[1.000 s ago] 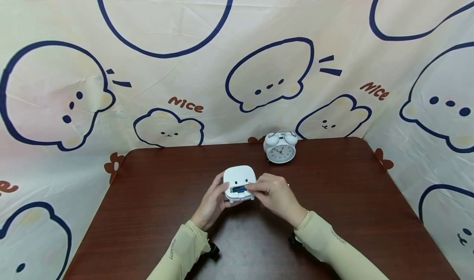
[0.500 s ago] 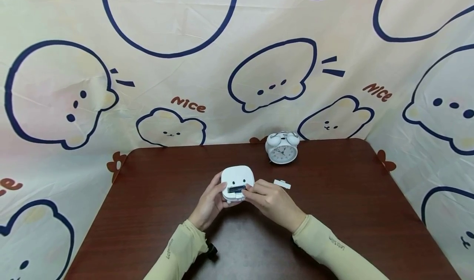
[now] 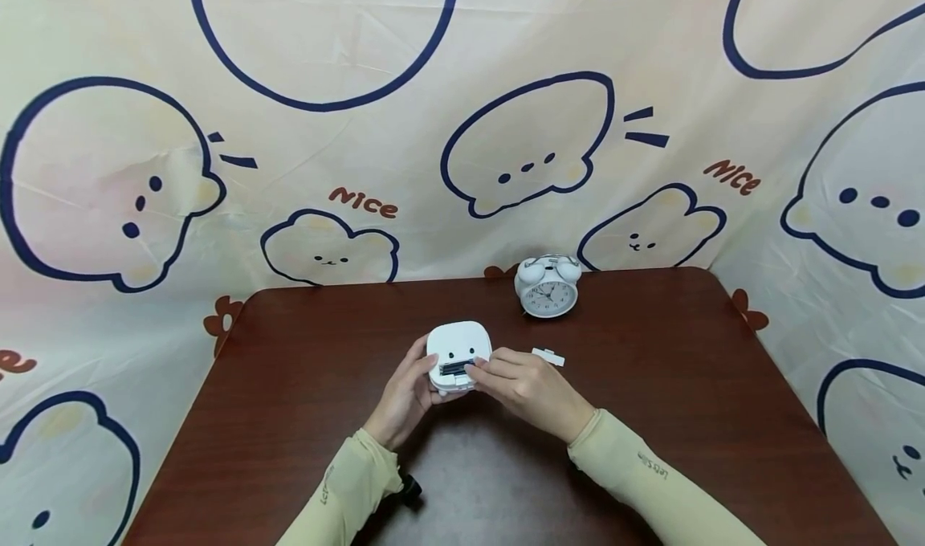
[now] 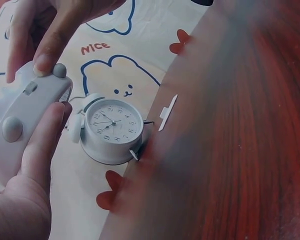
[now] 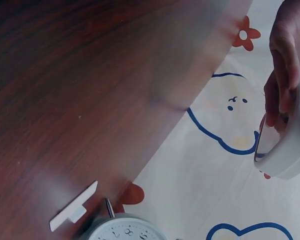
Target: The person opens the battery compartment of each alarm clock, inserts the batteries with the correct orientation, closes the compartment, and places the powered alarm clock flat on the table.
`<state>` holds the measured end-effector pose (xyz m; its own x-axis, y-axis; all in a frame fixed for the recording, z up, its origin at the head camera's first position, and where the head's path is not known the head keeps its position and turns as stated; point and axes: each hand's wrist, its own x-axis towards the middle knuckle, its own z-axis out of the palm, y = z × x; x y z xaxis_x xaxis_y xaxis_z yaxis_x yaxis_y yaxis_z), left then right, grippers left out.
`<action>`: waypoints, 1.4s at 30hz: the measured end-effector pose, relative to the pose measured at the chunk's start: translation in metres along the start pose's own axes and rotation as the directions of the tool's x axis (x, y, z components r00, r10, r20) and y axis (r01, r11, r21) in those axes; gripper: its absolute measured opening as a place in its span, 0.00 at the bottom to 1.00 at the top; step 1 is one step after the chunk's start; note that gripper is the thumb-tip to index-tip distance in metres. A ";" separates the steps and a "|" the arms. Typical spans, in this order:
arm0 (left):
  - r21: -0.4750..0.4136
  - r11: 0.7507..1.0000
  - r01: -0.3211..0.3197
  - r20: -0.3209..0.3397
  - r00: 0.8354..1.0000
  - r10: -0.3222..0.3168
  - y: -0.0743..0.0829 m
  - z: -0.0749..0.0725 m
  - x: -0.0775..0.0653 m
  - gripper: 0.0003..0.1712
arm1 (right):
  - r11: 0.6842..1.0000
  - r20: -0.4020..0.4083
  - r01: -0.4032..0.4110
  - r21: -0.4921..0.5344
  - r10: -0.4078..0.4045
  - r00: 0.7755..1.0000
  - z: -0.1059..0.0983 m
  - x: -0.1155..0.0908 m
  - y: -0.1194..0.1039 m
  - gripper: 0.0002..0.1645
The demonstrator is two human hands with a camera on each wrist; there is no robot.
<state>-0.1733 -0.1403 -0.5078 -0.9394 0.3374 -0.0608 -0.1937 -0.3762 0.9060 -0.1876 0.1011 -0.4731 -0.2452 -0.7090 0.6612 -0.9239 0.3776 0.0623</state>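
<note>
In the head view my left hand [image 3: 406, 392] grips a small white rounded device [image 3: 458, 337] with two black dots for eyes. Its battery slot stands uncovered, and a dark battery [image 3: 454, 368] lies in it. The bent thumb and fingers of my right hand [image 3: 531, 389] pinch at the battery's right end, partly hiding it. From the left wrist view I see the underside of the device [image 4: 20, 115] with round feet, the left fingers beneath it. The white battery cover [image 3: 548, 357] lies on the table just beyond my right hand.
A white twin-bell alarm clock [image 3: 549, 287] stands near the back edge of the brown wooden table [image 3: 332, 337]. Behind the table hangs a pale cloth [image 3: 405, 152] printed with cartoon faces. A dark strap piece [image 3: 410, 490] shows at my left wrist.
My right hand has shifted slightly down and left at the slot, bringing the cover into view behind it. The slot showed blue a second ago and now looks dark. Both hands and the device drifted slightly left.
</note>
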 end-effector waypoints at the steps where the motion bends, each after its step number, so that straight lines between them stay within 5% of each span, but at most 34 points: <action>1: -0.003 1.000 0.000 0.002 1.000 0.000 0.000 0.000 0.000 0.32 | 1.000 0.003 0.006 -0.005 -0.006 1.000 0.000 0.000 0.001 0.22; 30: 0.011 1.000 -0.015 0.022 1.000 0.015 0.006 0.001 0.000 0.31 | 0.997 0.035 0.049 -0.065 -0.047 0.998 -0.006 0.004 0.004 0.15; 42: 0.000 0.999 -0.040 0.039 0.998 0.040 0.011 0.003 -0.002 0.30 | 0.999 0.007 -0.015 0.043 0.015 1.000 -0.005 0.003 0.004 0.14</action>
<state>-0.1729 -0.1427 -0.4967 -0.9348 0.3552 -0.0077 -0.1555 -0.3896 0.9078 -0.1902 0.1035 -0.4667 -0.2611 -0.7076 0.6566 -0.9317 0.3626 0.0202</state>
